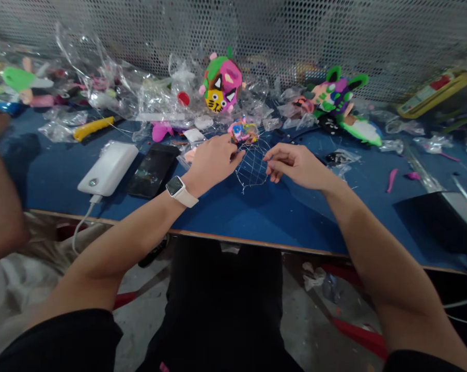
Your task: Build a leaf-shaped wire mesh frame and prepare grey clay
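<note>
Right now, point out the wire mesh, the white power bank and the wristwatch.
Wire mesh (252, 166): head view, middle of its crisscrossed wires.
White power bank (108, 168): head view, middle of its upper face.
Wristwatch (175, 186): head view, its dark screen.

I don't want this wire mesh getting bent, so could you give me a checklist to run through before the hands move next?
1. Wire mesh between the hands: ok; left hand on one side, right hand on the other.
2. Firm grip on the wire: cannot tell; contact is unclear.
3. Far edge unobstructed: not ok; a multicoloured lump appears right at it.
4. Phone apart from the mesh: ok; it lies to the left.
5. White power bank apart too: ok; farther left.
</note>
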Action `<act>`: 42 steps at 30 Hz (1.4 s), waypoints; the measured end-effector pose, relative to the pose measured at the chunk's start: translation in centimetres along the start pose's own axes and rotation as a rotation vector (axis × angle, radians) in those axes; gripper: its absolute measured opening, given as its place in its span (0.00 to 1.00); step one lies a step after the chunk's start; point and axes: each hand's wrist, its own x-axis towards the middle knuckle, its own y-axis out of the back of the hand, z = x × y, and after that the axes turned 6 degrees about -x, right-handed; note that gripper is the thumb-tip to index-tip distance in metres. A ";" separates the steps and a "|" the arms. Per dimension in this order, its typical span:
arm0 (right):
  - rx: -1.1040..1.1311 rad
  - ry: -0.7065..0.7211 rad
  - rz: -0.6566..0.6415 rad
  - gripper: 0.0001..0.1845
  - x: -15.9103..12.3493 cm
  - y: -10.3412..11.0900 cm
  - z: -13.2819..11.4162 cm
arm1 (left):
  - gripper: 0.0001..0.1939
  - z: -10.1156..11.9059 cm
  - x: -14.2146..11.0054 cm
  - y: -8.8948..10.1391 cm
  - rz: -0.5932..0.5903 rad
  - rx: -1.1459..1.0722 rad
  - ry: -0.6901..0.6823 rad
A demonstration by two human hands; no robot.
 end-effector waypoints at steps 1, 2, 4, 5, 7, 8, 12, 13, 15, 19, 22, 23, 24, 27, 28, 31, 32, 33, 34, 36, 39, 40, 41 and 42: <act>-0.021 0.016 0.015 0.17 0.0 0.1 0.1 | 0.21 0.1 -0.1 -0.3 -0.018 0.033 0.001; -0.043 0.028 0.022 0.17 0.1 0.2 0.3 | 0.22 0.1 -0.2 -0.6 -0.034 0.056 0.010; -0.081 0.035 0.013 0.16 0.0 0.3 0.4 | 0.22 0.0 -0.4 -1.1 -0.053 0.072 0.033; -0.095 0.031 0.002 0.16 0.0 0.4 0.3 | 0.21 0.0 -0.4 -1.3 -0.055 0.069 0.041; -0.113 0.018 -0.014 0.15 -0.1 0.5 0.1 | 0.19 0.0 -0.5 -1.3 -0.045 0.053 0.047; -0.116 0.013 -0.019 0.15 -0.1 0.5 -0.1 | 0.17 0.1 -0.5 -1.1 -0.040 0.042 0.046; -0.132 0.004 -0.052 0.15 -0.3 0.5 -0.5 | 0.11 0.6 -0.5 -0.5 -0.065 0.002 0.028; -0.145 0.006 -0.058 0.15 -0.3 0.5 -0.5 | 0.14 0.7 -0.5 -0.6 -0.076 -0.008 0.023; -0.175 0.010 -0.061 0.15 -0.3 0.5 -0.5 | 0.20 0.6 -0.6 -0.9 -0.099 -0.021 0.014; -0.194 0.025 -0.053 0.16 -0.3 0.4 -0.3 | 0.21 0.1 -0.5 -1.7 -0.169 0.028 -0.016; -0.174 0.024 -0.044 0.16 -0.2 0.3 -0.2 | 0.21 -0.3 -0.5 -1.8 -0.211 0.050 -0.041; -0.166 0.019 -0.041 0.17 -0.1 0.3 -0.2 | 0.21 -0.3 -0.6 -1.8 -0.218 0.050 -0.054; -0.160 0.013 -0.040 0.17 -0.1 0.3 -0.2 | 0.21 -0.4 -0.6 -1.7 -0.224 0.050 -0.071; -0.166 0.008 -0.043 0.17 -0.2 0.5 -0.2 | 0.21 -0.4 -0.7 -1.6 -0.243 0.076 -0.127; -0.171 0.007 -0.048 0.17 -0.2 0.6 -0.2 | 0.21 -0.4 -0.8 -1.6 -0.252 0.092 -0.142; -0.177 0.000 -0.064 0.16 -0.3 0.8 -0.2 | 0.20 -0.2 -0.9 -1.5 -0.277 0.136 -0.151; -0.177 -0.002 -0.067 0.16 -0.3 0.8 -0.2 | 0.21 -0.2 -0.9 -1.5 -0.281 0.139 -0.143; -0.178 -0.002 -0.067 0.16 -0.3 0.9 -0.2 | 0.21 -0.1 -0.9 -1.5 -0.283 0.137 -0.133; -0.180 -0.002 -0.065 0.15 -0.3 0.9 -0.2 | 0.21 0.0 -1.0 -1.4 -0.283 0.131 -0.121; -0.185 -0.004 -0.060 0.15 -0.3 0.8 -0.2 | 0.19 0.2 -1.0 -1.4 -0.270 0.115 -0.104; -0.184 -0.015 -0.049 0.14 -0.2 0.6 -0.3 | 0.14 0.9 -1.0 -1.3 -0.206 0.092 -0.099; -0.184 -0.019 -0.045 0.14 -0.2 0.5 -0.4 | 0.13 1.1 -1.0 -1.3 -0.176 0.078 -0.104; -0.184 -0.023 -0.044 0.14 -0.2 0.5 -0.4 | 0.12 1.4 -1.0 -1.4 -0.148 0.058 -0.112; -0.181 -0.026 -0.042 0.14 -0.2 0.4 -0.5 | 0.12 1.7 -0.9 -1.5 -0.124 0.033 -0.125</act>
